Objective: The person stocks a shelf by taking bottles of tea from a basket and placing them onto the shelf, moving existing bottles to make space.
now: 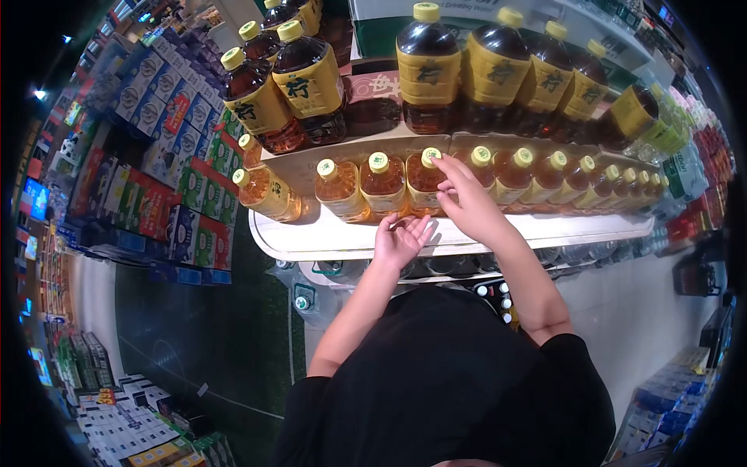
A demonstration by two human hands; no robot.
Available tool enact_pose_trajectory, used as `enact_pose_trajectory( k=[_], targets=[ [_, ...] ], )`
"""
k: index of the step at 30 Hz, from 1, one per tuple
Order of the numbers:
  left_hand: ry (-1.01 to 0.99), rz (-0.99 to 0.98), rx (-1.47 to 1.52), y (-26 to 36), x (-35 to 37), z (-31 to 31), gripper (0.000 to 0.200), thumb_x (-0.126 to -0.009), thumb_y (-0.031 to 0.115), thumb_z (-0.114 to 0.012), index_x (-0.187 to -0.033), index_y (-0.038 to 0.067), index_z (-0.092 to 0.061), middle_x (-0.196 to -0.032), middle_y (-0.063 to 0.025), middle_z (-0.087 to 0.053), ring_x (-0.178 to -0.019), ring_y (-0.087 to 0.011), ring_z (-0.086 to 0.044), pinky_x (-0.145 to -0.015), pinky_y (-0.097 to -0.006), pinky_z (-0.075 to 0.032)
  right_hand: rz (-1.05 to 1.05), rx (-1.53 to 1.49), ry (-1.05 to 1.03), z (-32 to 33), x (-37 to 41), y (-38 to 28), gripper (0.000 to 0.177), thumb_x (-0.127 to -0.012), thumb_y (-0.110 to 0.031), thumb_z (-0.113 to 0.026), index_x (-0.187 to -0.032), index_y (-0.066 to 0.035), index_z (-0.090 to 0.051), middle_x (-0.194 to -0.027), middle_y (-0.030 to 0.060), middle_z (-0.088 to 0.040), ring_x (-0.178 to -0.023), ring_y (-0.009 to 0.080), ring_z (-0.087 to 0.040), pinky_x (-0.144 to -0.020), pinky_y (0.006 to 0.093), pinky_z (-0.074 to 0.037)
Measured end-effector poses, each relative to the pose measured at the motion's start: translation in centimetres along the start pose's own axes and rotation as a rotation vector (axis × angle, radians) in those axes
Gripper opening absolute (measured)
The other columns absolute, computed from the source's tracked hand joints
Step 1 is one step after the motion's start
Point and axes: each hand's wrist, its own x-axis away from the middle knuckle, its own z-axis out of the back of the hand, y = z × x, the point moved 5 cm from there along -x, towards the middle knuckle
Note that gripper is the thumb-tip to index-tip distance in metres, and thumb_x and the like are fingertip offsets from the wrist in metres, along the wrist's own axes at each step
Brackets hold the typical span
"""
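A row of small tea bottles with yellow caps stands along the white shelf edge. My right hand (465, 194) reaches over from the right, its fingertips closed at the yellow cap of one upright tea bottle (424, 180). Just below that bottle's base, my left hand (401, 243) is palm up, its fingers apart and lightly curled, holding nothing. Another small bottle (385, 187) stands directly left of it, and one more (341, 194) farther left. The bottle just right of it (481, 158) is partly covered by my right hand.
Large dark tea bottles (428, 78) with yellow labels stand on a raised cardboard tier behind. The white shelf (350, 243) has a rounded front edge. Stacked milk cartons (156, 163) rise at the left. Wrapped bottles (311, 300) sit below the shelf.
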Motion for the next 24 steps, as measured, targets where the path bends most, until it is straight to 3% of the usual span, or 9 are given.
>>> enact_pose_trajectory(
  k=[5, 8, 10, 11, 12, 14, 17, 20, 24],
  targets=[
    [-0.005, 0.049, -0.401, -0.6, 1.7, 1.2, 0.03, -0.092, 0.024, -0.043, -0.112, 0.004, -0.053, -0.107, -0.0117, -0.061, -0.103, -0.0266, -0.06, -0.086, -0.0383, -0.049, -0.068, 0.015, 0.018, 0.8, 3.6, 0.6, 0.035, -0.088, -0.001, -0.051, -0.123, -0.002, -0.05, -0.123, 0.0158, -0.052, -0.095, 0.0194, -0.06, -0.086, 0.0305, -0.047],
    [-0.024, 0.194, -0.703, -2.1, 4.3, 2.4, 0.031, -0.093, 0.026, -0.043, -0.114, 0.005, -0.054, -0.107, -0.0098, -0.061, -0.1, -0.0232, -0.06, -0.085, -0.0359, -0.05, -0.036, 0.093, -0.058, -1.3, 7.8, 4.2, 0.032, -0.087, -0.004, -0.053, -0.119, -0.002, -0.052, -0.111, 0.0159, -0.058, -0.095, 0.0233, -0.06, -0.085, 0.0313, -0.047],
    [-0.107, 0.389, -0.753, -3.2, 5.2, 5.4, 0.033, -0.093, 0.028, -0.043, -0.115, 0.006, -0.053, -0.108, -0.0086, -0.061, -0.097, -0.0209, -0.06, -0.085, -0.0342, -0.049, -0.23, 0.118, -0.275, -3.2, 11.7, 5.9, 0.034, -0.086, -0.008, -0.055, -0.12, -0.003, -0.052, -0.11, 0.0177, -0.058, -0.097, 0.0295, -0.06, -0.086, 0.0343, -0.047],
    [-0.065, 0.452, -0.784, -3.6, 5.8, 7.0, 0.033, -0.093, 0.028, -0.044, -0.115, 0.006, -0.053, -0.108, -0.0089, -0.061, -0.097, -0.0212, -0.06, -0.085, -0.0342, -0.049, -0.105, 0.261, -0.294, -4.6, 14.2, 8.0, 0.038, -0.085, -0.013, -0.057, -0.121, -0.003, -0.051, -0.111, 0.018, -0.058, -0.099, 0.0343, -0.058, -0.086, 0.0378, -0.047],
    [-0.027, 0.518, -0.816, -4.0, 6.2, 8.5, 0.033, -0.093, 0.028, -0.044, -0.115, 0.005, -0.053, -0.108, -0.0092, -0.061, -0.098, -0.0216, -0.06, -0.084, -0.0343, -0.049, -0.314, 0.303, -0.426, -5.4, 16.6, 8.9, 0.043, -0.084, -0.018, -0.059, -0.123, -0.003, -0.05, -0.11, 0.0202, -0.058, -0.101, 0.037, -0.057, -0.087, 0.0413, -0.046],
    [0.05, 0.528, -0.866, -4.2, 6.1, 13.0, 0.032, -0.092, 0.027, -0.044, -0.113, 0.004, -0.053, -0.107, -0.0098, -0.061, -0.095, -0.0223, -0.06, -0.083, -0.0344, -0.049, -0.474, 0.456, -0.488, -7.2, 22.0, 11.6, 0.041, -0.083, -0.022, -0.061, -0.118, -0.003, -0.052, -0.103, 0.0203, -0.06, -0.098, 0.037, -0.058, -0.084, 0.0431, -0.048],
    [0.235, 0.61, -0.889, -3.0, 4.8, 23.6, 0.032, -0.09, 0.026, -0.048, -0.111, 0.003, -0.053, -0.106, -0.0112, -0.06, -0.092, -0.0231, -0.06, -0.08, -0.0347, -0.049, -0.729, 0.506, -0.472, -7.9, 28.2, 11.6, 0.036, -0.082, -0.024, -0.061, -0.111, -0.003, -0.054, -0.097, 0.0194, -0.061, -0.094, 0.0362, -0.06, -0.081, 0.0444, -0.049],
    [0.478, 0.67, -0.926, -1.5, 5.5, 31.1, 0.033, -0.085, 0.025, -0.053, -0.109, 0.002, -0.053, -0.105, -0.0147, -0.059, -0.089, -0.026, -0.059, -0.077, -0.0364, -0.049, -0.778, 0.423, -0.394, -9.5, 34.2, 12.1, 0.028, -0.081, -0.023, -0.061, -0.098, -0.003, -0.057, -0.1, 0.0204, -0.062, -0.091, 0.0359, -0.062, -0.078, 0.0436, -0.05],
    [0.697, 0.614, -1.242, 2.6, 6.5, 39.5, 0.042, -0.084, 0.028, -0.053, -0.117, 0.001, -0.049, -0.112, -0.0198, -0.055, -0.093, -0.0303, -0.057, -0.08, -0.0418, -0.046, -0.985, 0.237, -0.492, -12.6, 41.7, 15.9, 0.032, -0.083, -0.028, -0.057, -0.106, -0.005, -0.056, -0.101, 0.0195, -0.061, -0.095, 0.0354, -0.06, -0.082, 0.044, -0.049]
  ],
)
